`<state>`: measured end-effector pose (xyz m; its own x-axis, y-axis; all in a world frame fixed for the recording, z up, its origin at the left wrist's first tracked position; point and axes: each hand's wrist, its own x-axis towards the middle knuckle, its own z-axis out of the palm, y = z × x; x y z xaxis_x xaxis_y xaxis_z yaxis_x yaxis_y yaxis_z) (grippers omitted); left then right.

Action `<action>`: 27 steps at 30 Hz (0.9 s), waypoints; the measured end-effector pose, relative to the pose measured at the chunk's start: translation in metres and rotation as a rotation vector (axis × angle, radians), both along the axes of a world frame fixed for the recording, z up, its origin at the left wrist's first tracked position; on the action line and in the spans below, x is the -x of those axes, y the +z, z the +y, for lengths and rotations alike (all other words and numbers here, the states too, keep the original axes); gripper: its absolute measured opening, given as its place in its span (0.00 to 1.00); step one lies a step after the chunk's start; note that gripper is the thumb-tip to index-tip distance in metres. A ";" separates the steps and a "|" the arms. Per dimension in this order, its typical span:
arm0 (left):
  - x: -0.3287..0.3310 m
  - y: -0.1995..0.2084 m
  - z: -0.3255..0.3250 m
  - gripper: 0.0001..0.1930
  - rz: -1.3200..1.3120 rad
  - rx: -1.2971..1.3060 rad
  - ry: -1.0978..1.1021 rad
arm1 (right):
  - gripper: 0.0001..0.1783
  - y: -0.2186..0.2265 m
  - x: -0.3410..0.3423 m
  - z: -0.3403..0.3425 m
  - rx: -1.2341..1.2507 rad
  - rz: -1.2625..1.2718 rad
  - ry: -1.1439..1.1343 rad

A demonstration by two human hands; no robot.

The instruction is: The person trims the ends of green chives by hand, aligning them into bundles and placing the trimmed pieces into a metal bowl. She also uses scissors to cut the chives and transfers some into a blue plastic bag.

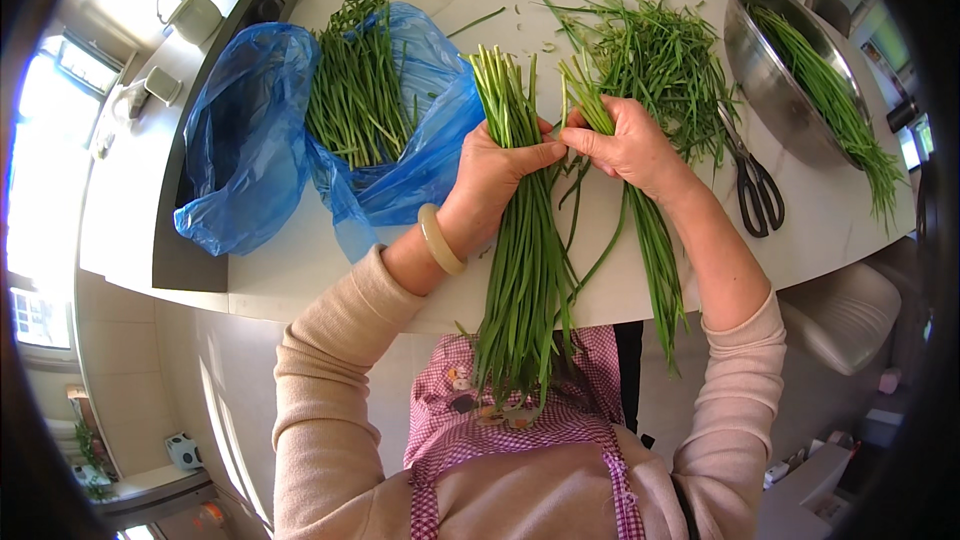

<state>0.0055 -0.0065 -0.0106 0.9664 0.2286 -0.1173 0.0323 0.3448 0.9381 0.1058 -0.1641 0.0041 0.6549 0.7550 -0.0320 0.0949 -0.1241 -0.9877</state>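
My left hand [497, 168] is closed round a thick bunch of Chinese chives [524, 270], pale cut ends pointing away from me and green leaves hanging over the table's near edge. In my right hand [630, 148] is a thinner bunch of chives [652, 250], also with its pale ends up. My thumbs meet between the two bunches. Left of my hands, more chives [362, 90] lie on an opened blue plastic bag [250, 140]. A loose heap of chive trimmings [660, 65] is just beyond my right hand.
Black-handled scissors [757, 190] lie right of the heap. A steel bowl [765, 70] at the far right holds chives [825, 90] that hang over its rim. Stray bits are scattered on the white table [430, 305]. A chair [840, 315] stands by its right edge.
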 end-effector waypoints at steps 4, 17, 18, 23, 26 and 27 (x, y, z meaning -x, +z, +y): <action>0.004 0.008 0.000 0.09 0.050 0.067 -0.033 | 0.07 0.003 -0.009 -0.009 -0.085 0.238 0.010; 0.003 0.011 0.004 0.09 0.057 0.199 -0.100 | 0.12 0.009 -0.005 -0.004 -0.154 0.215 -0.107; 0.003 0.011 0.003 0.09 0.059 0.214 -0.094 | 0.11 0.008 -0.002 -0.002 -0.162 0.254 -0.062; 0.001 0.007 0.001 0.08 0.060 0.145 -0.071 | 0.08 0.003 0.000 -0.001 -0.186 0.252 -0.052; 0.002 0.006 0.000 0.07 0.047 0.118 -0.053 | 0.07 0.001 0.002 0.000 -0.191 0.234 -0.072; 0.002 0.006 0.000 0.06 0.051 0.114 -0.047 | 0.06 -0.001 0.003 0.001 -0.191 0.229 -0.075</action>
